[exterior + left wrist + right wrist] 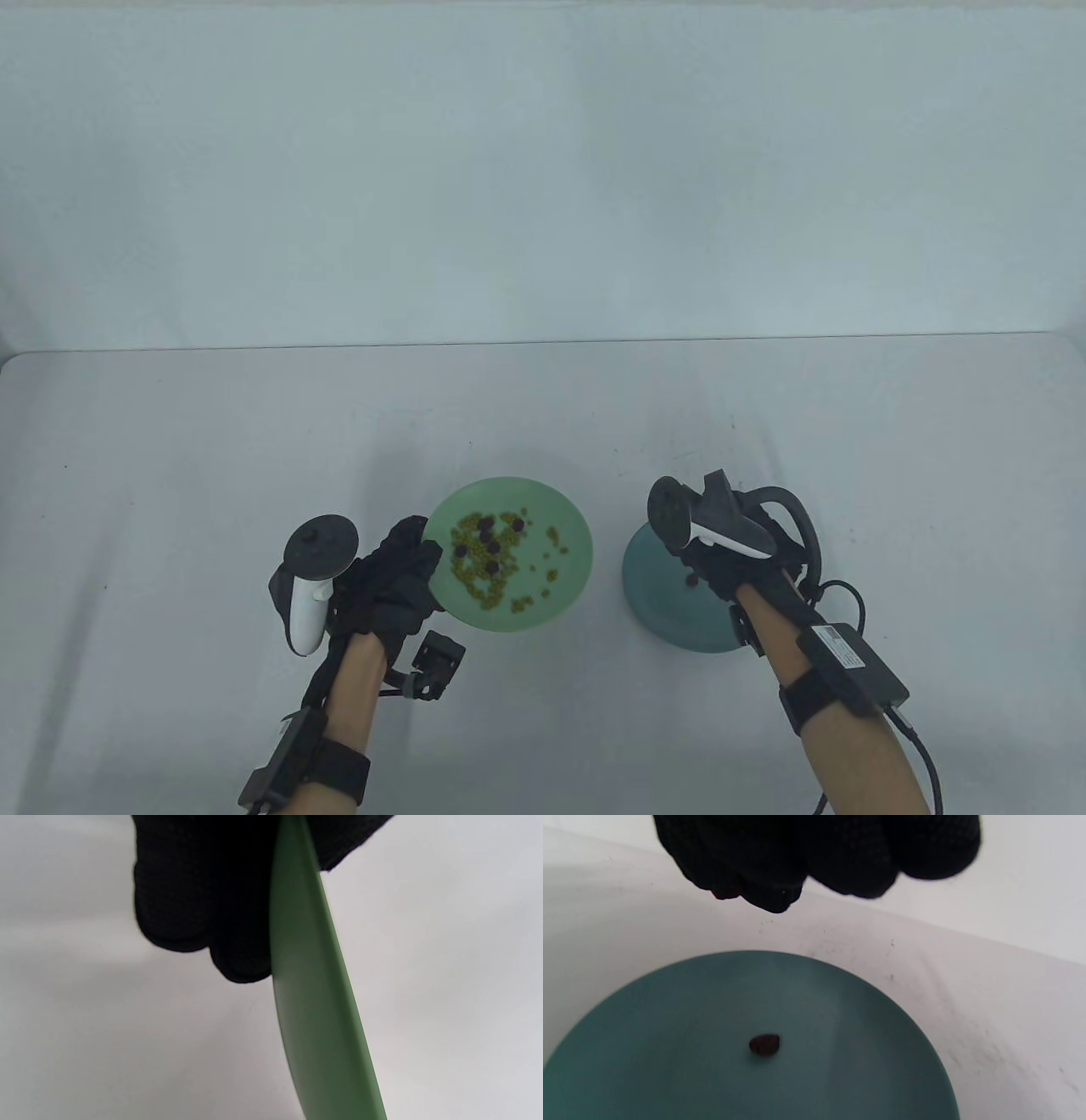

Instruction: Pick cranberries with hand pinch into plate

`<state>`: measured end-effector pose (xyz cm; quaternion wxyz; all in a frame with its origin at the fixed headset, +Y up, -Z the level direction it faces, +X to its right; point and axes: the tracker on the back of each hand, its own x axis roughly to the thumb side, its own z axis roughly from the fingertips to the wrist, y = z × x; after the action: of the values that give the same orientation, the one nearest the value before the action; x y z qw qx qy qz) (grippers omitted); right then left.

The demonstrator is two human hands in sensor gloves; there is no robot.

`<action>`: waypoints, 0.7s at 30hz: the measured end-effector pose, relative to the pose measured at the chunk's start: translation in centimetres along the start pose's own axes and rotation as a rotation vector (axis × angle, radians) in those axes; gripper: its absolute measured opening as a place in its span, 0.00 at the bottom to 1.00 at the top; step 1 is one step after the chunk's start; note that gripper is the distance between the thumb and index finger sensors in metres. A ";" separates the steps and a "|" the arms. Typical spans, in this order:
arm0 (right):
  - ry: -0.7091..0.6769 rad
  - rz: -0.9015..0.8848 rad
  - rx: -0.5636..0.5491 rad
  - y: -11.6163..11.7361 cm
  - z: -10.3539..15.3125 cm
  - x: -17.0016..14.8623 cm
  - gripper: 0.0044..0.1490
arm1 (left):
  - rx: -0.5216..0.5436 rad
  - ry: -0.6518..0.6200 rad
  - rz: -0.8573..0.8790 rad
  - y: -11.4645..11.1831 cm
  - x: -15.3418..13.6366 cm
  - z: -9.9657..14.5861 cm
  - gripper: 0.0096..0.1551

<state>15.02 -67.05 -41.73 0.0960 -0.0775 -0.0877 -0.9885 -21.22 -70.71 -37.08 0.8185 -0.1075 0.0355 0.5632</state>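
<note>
A light green plate holds several dark cranberries mixed among small yellow-green beans. My left hand grips this plate by its left rim. In the left wrist view the fingers clamp the plate's edge, which is seen edge-on. A teal plate lies to the right with one cranberry on it. My right hand hovers above it. In the right wrist view the fingertips are bunched above the teal plate and pinch a small red cranberry. The lone cranberry lies below.
The grey table runs wide to both sides and back to a pale wall. A cable trails from my right wrist near the teal plate.
</note>
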 end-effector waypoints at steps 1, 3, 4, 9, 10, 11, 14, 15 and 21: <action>0.004 0.000 0.007 0.3 -0.1 -0.1 0.29 | 0.000 0.000 0.000 0.0 0.0 0.0 0.33; 0.012 -0.001 0.028 1.1 -0.3 -0.1 0.29 | 0.000 -0.002 -0.001 0.0 0.0 0.0 0.33; 0.017 0.001 0.038 1.6 -0.5 -0.1 0.29 | -0.001 -0.002 0.001 0.0 0.0 0.0 0.33; 0.029 0.011 0.069 3.0 -1.0 0.0 0.29 | -0.001 -0.004 -0.003 0.0 0.1 0.0 0.33; 0.031 0.010 0.072 3.2 -1.1 0.0 0.29 | -0.002 -0.004 -0.002 0.0 0.0 0.0 0.33; 0.032 0.009 0.076 3.4 -1.2 0.1 0.29 | -0.002 -0.004 0.000 0.0 0.0 0.0 0.33; 0.033 0.019 0.092 4.1 -1.5 0.3 0.29 | -0.001 -0.005 -0.001 0.0 0.1 0.0 0.33; 0.033 0.019 0.096 4.2 -1.6 0.4 0.29 | -0.001 -0.005 -0.001 0.0 0.1 0.0 0.33; 0.036 0.014 0.108 4.7 -1.9 0.7 0.29 | -0.002 -0.006 -0.001 0.0 0.1 0.0 0.33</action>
<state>15.09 -72.05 -42.68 0.1083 -0.0552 -0.1388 -0.9828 -21.21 -70.64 -37.10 0.8189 -0.1067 0.0325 0.5630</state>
